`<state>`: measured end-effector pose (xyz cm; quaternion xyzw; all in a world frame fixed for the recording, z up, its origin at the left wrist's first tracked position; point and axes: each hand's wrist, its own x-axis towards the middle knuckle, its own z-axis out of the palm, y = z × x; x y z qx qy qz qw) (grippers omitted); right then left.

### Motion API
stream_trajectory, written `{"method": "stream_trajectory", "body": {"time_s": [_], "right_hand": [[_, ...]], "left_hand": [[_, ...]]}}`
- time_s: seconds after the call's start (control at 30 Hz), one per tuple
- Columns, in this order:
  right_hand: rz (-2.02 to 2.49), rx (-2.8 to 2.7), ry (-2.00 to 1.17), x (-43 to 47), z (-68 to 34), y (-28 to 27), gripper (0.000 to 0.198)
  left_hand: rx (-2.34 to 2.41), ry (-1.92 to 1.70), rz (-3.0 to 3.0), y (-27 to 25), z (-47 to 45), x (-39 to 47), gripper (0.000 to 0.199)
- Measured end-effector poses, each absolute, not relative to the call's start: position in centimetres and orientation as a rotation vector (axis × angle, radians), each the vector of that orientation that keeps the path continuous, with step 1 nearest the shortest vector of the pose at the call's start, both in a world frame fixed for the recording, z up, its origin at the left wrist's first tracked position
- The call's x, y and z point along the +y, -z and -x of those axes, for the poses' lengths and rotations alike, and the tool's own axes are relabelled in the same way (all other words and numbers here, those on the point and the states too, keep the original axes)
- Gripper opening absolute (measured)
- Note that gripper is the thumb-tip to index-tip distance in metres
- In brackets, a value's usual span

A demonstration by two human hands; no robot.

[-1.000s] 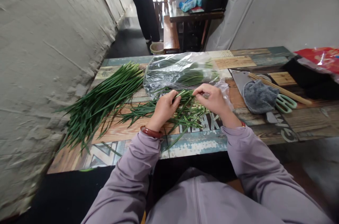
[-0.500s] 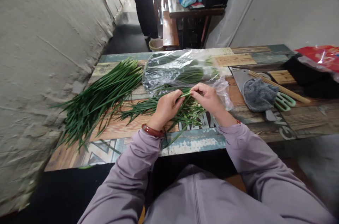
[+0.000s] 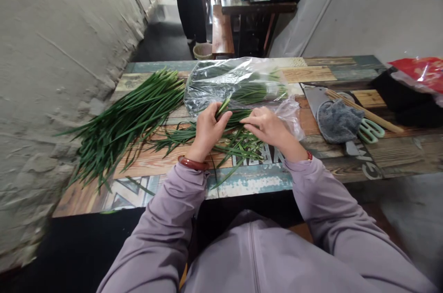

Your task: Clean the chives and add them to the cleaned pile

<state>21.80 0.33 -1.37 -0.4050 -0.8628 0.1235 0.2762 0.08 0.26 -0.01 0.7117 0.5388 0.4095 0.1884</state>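
A few garlic chives [image 3: 224, 104] are gripped in my left hand [image 3: 206, 131], their pale ends poking up past the thumb. Over the loose chives [image 3: 238, 116] in the middle, my right hand [image 3: 266, 128] has its thumb and fingers drawn together; what they pinch, if anything, is too small to make out. Trimmed leaves and pale scraps [image 3: 247, 145] lie scattered below both hands. To the left spreads a large pile of chives [image 3: 131, 120]. Behind the hands, a clear plastic bag [image 3: 204, 92] holds more chives.
On the right lie a cleaver [image 3: 313, 97], a grey cloth [image 3: 339, 122], wooden chopsticks [image 3: 380, 120] and a pale green handle [image 3: 372, 130]. A red bag [image 3: 418, 71] sits at the far right. Beyond the table are a bench [image 3: 222, 30], a basket [image 3: 202, 50] and a standing person's legs [image 3: 190, 2].
My hands have moved apart; before, both were on one chive stalk. The left has turned upward with the stalk ends, while the right has stayed over the loose chives. The view has tilted slightly down.
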Motion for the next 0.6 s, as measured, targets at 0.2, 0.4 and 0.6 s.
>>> {"method": "stream_trajectory", "body": {"time_s": [0.2,0.4,0.6], "right_hand": [[1.014,-2.364,-0.601,0.7,-23.3,0.7,0.040],[1.236,-2.015,-0.349,1.1,-23.4,1.2,0.019],[1.193,-2.258,-0.139,0.8,-21.1,2.7,0.012]], "left_hand": [[1.491,-1.186,-1.989,0.1,-0.1,0.2,0.022],[1.483,-1.206,-1.975,0.0,-0.1,0.1,0.026],[1.439,-1.224,-1.974,0.1,-0.2,0.1,0.027]]}}
